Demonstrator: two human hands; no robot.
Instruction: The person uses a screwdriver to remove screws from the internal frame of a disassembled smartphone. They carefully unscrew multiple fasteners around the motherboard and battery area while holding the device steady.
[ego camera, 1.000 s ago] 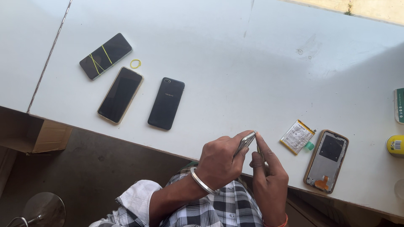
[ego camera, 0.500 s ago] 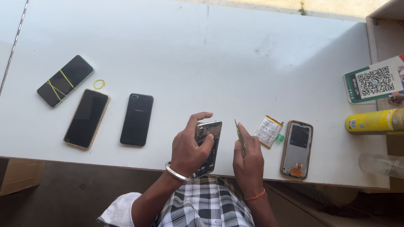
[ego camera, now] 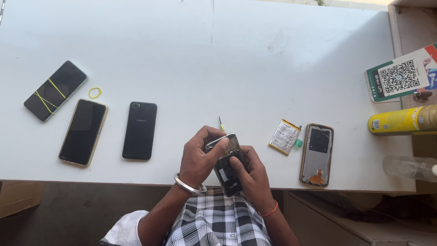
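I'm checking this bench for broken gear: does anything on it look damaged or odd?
Yes. The leftmost phone is bound with crossed yellow rubber bands. A phone shell right of the hands lies open and gutted, its battery loose beside it. Both hands, left hand and right hand, hold an opened phone.

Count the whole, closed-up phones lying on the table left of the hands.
3, all at the left: a rubber-banded phone farthest left, a gold-edged phone screen up, and a black phone back up. The opened phone in both hands is not counted.
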